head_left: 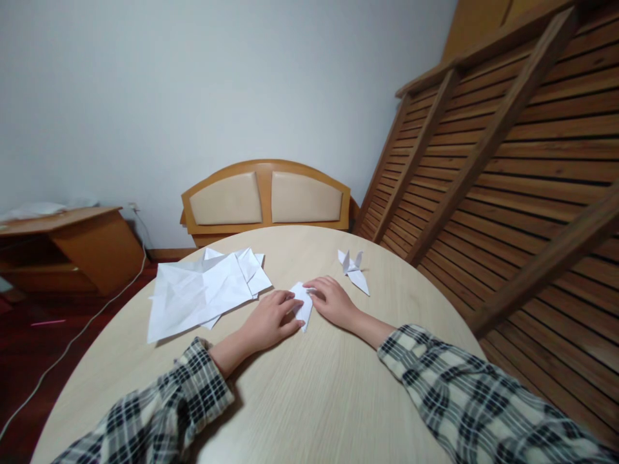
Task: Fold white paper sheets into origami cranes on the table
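Observation:
A small piece of folded white paper (302, 308) lies on the round table between my hands, narrowing to a point towards me. My left hand (271, 322) grips it from the left, thumb on the lower part and fingers curled over the left edge. On the upper right edge, the fingers and thumb of my right hand (334, 304) pinch the paper. Part of it is hidden under my fingers. A finished-looking white paper crane (354, 272) sits behind my right hand, touched by neither hand.
Creased white paper sheets (193, 293) lie in an overlapping pile at the left of the pale wooden table (319, 399). Past its far edge stands a headboard (265, 193). A slatted wooden frame (483, 161) leans at the right; a low cabinet (91, 248) stands left.

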`<action>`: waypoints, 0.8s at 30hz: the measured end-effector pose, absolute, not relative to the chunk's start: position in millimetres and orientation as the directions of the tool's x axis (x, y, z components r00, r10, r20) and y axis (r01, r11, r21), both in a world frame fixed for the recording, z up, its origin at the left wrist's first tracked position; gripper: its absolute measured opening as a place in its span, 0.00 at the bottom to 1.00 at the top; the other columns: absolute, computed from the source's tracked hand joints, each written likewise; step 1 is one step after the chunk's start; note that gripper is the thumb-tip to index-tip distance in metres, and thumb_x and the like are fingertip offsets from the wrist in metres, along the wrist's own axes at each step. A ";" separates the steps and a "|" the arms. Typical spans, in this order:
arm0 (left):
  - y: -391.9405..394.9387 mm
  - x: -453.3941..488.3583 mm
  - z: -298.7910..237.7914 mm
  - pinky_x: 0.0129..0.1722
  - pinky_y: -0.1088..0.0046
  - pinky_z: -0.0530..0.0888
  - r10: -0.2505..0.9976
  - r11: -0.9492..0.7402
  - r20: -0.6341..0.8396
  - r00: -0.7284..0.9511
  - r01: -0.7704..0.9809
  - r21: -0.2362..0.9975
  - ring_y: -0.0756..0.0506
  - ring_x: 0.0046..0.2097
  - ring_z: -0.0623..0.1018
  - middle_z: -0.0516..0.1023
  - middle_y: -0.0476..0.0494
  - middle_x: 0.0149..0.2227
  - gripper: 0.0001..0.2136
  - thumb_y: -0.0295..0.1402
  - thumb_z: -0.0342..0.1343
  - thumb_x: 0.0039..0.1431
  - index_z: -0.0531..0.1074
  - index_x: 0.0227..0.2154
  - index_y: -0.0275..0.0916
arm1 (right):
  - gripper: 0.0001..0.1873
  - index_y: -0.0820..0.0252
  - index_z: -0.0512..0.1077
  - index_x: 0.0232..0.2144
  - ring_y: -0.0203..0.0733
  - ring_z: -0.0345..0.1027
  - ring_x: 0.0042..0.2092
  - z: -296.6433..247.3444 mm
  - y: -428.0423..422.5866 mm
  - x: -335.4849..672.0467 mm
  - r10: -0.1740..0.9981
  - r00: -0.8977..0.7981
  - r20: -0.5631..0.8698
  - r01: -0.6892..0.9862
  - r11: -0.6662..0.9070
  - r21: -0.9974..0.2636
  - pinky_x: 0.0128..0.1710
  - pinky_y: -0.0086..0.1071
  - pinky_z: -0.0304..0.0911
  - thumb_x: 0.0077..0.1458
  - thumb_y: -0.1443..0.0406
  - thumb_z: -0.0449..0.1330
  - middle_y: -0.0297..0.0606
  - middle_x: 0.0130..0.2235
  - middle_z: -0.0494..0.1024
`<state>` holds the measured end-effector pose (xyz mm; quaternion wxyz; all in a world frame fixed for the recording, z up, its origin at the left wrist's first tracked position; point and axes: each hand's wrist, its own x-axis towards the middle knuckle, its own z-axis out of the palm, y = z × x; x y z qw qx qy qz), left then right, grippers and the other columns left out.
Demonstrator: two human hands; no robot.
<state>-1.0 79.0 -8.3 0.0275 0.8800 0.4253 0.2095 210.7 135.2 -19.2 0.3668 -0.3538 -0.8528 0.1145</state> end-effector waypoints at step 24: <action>73.8 1.3 2.2 0.55 0.57 0.68 0.688 -0.724 0.305 0.659 0.655 0.217 0.39 0.54 0.71 0.77 0.40 0.52 0.17 0.40 0.54 0.65 0.71 0.53 0.40 | 0.19 0.59 0.72 0.52 0.49 0.61 0.59 -28.8 143.1 212.5 0.788 -0.492 0.370 0.661 0.615 -0.430 0.59 0.47 0.55 0.58 0.64 0.61 0.46 0.54 0.73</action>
